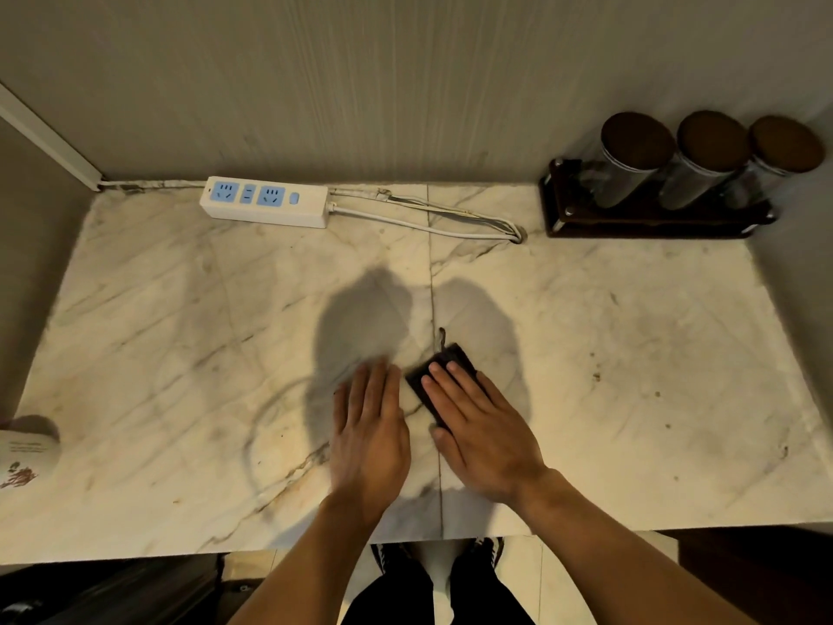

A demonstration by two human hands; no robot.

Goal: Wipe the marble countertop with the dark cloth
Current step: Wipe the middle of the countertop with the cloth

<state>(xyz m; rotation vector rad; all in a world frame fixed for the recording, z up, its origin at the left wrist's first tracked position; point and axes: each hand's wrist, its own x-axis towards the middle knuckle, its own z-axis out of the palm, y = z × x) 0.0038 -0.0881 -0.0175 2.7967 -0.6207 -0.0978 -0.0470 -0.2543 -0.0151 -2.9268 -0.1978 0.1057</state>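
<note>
The marble countertop [180, 309] is pale with grey veins and a seam down the middle. A small folded dark cloth [444, 365] lies on it near the seam, with a thin loop sticking out at its far end. My right hand [482, 430] lies flat on the cloth, fingers together and pressing down, so much of the cloth is hidden under it. My left hand [369, 430] rests flat on the bare marble just left of the cloth, fingers extended and slightly blurred, holding nothing.
A white power strip [266, 201] with its cable [428, 221] lies along the back wall. A dark rack with three lidded jars [653, 191] stands at the back right. A white cup [25, 453] sits at the left edge. Small brown specks [597, 376] dot the right side.
</note>
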